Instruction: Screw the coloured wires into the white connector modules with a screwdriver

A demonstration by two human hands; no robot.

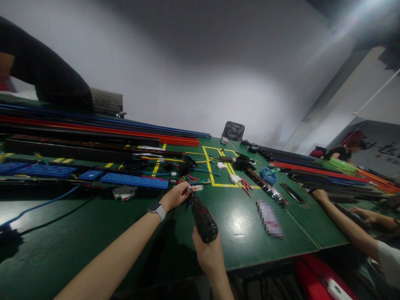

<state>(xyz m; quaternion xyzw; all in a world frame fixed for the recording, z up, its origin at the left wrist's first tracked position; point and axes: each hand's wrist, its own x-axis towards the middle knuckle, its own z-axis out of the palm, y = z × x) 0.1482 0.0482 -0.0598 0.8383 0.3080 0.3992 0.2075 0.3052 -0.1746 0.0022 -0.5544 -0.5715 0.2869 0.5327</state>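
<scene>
My right hand (208, 250) is wrapped round a black power screwdriver (203, 218), its front end pointing away from me over the green table. Just beyond the tool's tip, my left hand (177, 196) is closed on a small white electrical part (196, 188) with an orange spot. The tool's tip is close to this part, but I cannot tell whether they touch. Coloured wires (192, 178) lie right behind my left fingers. To the left stretches a blue socket strip (134, 180) in a black housing.
Long orange and blue profiles (175, 137) lie at the far left. A small blue bin (269, 176) and a white connector block (235, 179) with red wires sit right of centre. A co-worker's arm (343, 216) reaches in from the right; a black sleeve (53, 66) shows at upper left.
</scene>
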